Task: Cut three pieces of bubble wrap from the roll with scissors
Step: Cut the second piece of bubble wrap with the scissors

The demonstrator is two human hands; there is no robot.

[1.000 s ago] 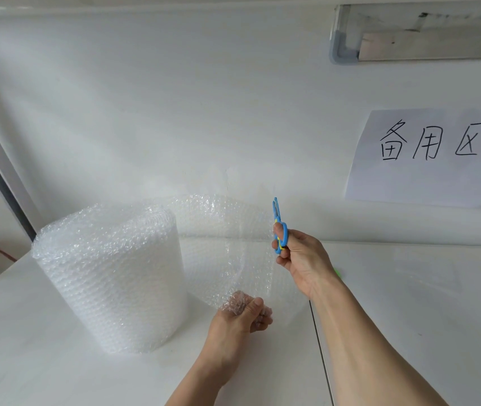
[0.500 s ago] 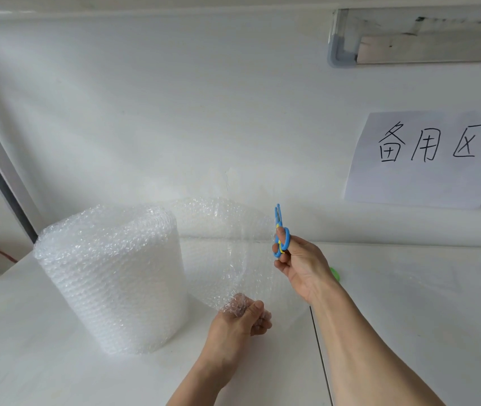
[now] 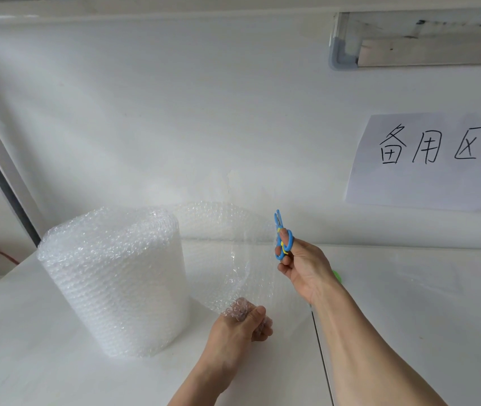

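A thick roll of clear bubble wrap (image 3: 116, 279) stands upright on the white table (image 3: 28, 361) at the left. A loose sheet of bubble wrap (image 3: 224, 247) curves out from the roll toward the right. My left hand (image 3: 242, 326) pinches the lower corner of that sheet. My right hand (image 3: 303, 268) holds small blue scissors (image 3: 281, 235) with yellow inner grips, blades pointing up, just right of the sheet's upper edge. The blades look nearly closed and touch no wrap that I can make out.
A white wall stands close behind the table. A paper sign (image 3: 429, 162) with handwriting is stuck on it at the right. A seam (image 3: 321, 361) splits the table surface. A small green object (image 3: 337, 276) peeks out behind my right wrist. A metal rail (image 3: 420, 39) is mounted high right.
My right hand with the scissors has dropped slightly and shifted a little right. The left hand keeps its hold on the sheet's corner.
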